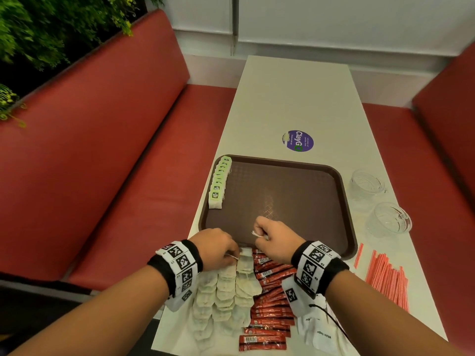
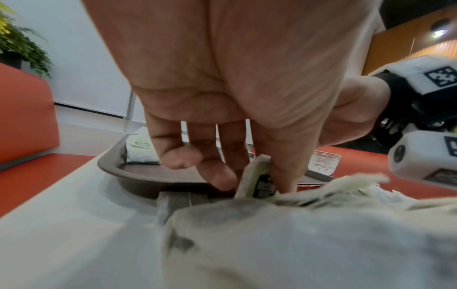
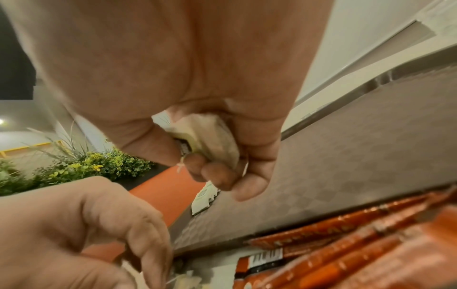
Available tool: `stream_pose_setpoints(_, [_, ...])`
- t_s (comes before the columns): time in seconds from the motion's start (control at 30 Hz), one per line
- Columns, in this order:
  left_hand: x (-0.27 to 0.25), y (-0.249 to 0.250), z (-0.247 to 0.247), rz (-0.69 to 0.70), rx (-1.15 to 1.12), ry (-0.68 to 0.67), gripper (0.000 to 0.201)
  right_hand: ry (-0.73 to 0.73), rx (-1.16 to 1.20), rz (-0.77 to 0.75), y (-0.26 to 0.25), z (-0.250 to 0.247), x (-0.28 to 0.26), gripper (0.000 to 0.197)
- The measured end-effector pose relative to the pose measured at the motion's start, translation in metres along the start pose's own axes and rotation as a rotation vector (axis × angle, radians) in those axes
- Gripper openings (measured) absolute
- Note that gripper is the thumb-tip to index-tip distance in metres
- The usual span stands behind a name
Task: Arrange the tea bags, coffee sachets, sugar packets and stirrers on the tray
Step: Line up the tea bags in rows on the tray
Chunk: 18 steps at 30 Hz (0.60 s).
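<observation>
Right hand (image 1: 276,238) knuckles-up over tray (image 1: 344,201) near edge, fist curled round a tea bag (image 3: 212,136). Left hand (image 1: 214,249) at its 9 o'clock, fingertips down, pinching a tea-bag tag (image 2: 259,178) on table pile (image 1: 226,291).

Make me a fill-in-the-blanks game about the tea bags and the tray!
1. The row of tea bags lies along the tray's ____ edge.
2. The coffee sachets are ____ in colour.
3. The right hand grips a ____.
4. The stirrers lie on the ____, not the tray.

Missing words: left; red; tea bag; table
</observation>
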<state>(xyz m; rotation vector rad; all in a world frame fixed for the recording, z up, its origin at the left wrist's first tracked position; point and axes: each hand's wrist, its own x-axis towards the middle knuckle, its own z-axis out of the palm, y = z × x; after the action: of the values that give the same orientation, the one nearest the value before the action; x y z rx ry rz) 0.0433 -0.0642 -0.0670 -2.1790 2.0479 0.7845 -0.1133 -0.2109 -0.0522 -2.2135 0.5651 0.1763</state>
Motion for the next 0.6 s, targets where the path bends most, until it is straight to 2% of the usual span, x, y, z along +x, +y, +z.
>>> stream_pose_setpoints(0.13, [0.002, -0.003, -0.004, -0.006, -0.053, 0.09, 0.023, -0.028, 0.029, -0.01, 0.005, 0.001, 0.001, 0.022])
stream_pose_setpoints(0.23, [0.0, -0.006, -0.013, 0.045, -0.172, 0.247, 0.018, -0.032, -0.015, -0.044, 0.008, 0.001, 0.003, 0.026])
stream_pose_setpoints(0.33, [-0.003, -0.008, -0.025, 0.129, -0.288, 0.379, 0.016, 0.022, -0.031, -0.091, 0.007, 0.001, 0.008, 0.019])
stream_pose_setpoints(0.4, [-0.003, -0.01, -0.032, 0.165, -0.292, 0.424, 0.015, 0.069, -0.026, -0.127, 0.006, 0.001, 0.011, 0.013])
stream_pose_setpoints(0.6, [-0.003, -0.016, -0.043, 0.193, -0.264, 0.517, 0.013, 0.1, -0.018, -0.169, -0.001, -0.003, 0.018, 0.016])
